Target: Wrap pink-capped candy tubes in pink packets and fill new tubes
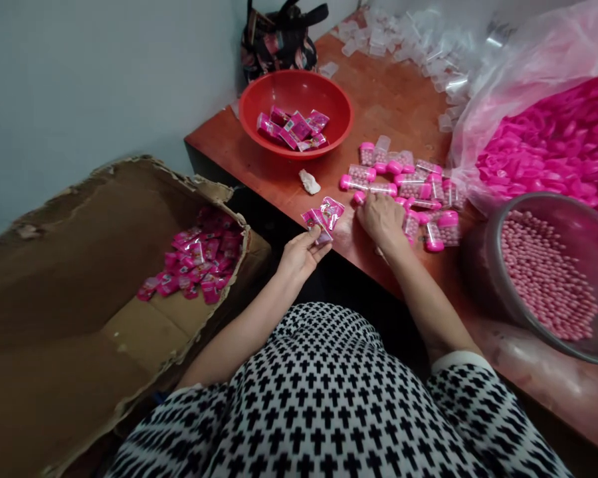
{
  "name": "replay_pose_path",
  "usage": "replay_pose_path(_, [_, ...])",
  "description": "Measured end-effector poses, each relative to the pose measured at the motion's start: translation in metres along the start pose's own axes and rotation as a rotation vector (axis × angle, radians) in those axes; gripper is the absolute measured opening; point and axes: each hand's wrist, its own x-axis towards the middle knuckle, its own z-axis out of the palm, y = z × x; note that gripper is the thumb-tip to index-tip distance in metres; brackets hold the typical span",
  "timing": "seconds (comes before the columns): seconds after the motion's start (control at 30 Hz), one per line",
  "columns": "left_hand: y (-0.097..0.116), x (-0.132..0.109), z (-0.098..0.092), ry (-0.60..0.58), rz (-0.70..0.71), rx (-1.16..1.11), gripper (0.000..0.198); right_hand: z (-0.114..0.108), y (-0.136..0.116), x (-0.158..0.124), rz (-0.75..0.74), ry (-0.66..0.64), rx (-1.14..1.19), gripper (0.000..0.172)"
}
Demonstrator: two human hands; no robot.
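Reddish desk [393, 99], grey wall [104, 79]: left hand [301, 252] fingers pinch glossy pink sachets [323, 216] at front edge; right hand [381, 219] on pink-capped tubes [403, 182], grip unclear.

No readable text; print on pink sachets [323, 216] and capped vials [413, 189] too small, blurred.

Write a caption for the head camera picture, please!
Left hand holds pink packets while right hand rests on pink-capped tubes on a wooden table.

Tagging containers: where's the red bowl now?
Head view, upper centre: the red bowl sits on the table at its far left corner, before the dark bag, holding pink packets.
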Motion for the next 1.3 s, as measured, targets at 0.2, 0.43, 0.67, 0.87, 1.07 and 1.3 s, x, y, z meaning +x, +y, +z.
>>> replay_pose_path(0.2, [0.004, -0.002, 0.011, 0.092, -0.020, -0.233, 0.011, -0.006, -0.012, -0.058, 0.034, 0.060, 0.794, 0.026])
replay_pose_path(0.43, [-0.001, -0.006, 0.020, 0.027, -0.045, -0.226, 0.020, 0.004, -0.054, -0.121, 0.189, -0.139, 1.341, 0.030])
replay_pose_path(0.67, [-0.009, -0.014, 0.031, 0.027, -0.076, -0.166, 0.026, 0.010, -0.053, -0.116, 0.208, -0.118, 1.364, 0.027])
replay_pose_path(0.87, [-0.009, -0.012, 0.030, 0.026, -0.036, -0.177, 0.024, 0.008, -0.052, -0.118, 0.208, -0.072, 1.374, 0.027])
replay_pose_path(1.07, [-0.010, -0.011, 0.031, -0.009, -0.040, -0.176, 0.029, 0.010, -0.051, -0.118, 0.224, -0.064, 1.361, 0.029])
replay_pose_path(1.3, [-0.017, -0.015, 0.030, -0.113, 0.050, 0.020, 0.044, 0.014, -0.050, -0.112, 0.240, -0.122, 1.464, 0.029])
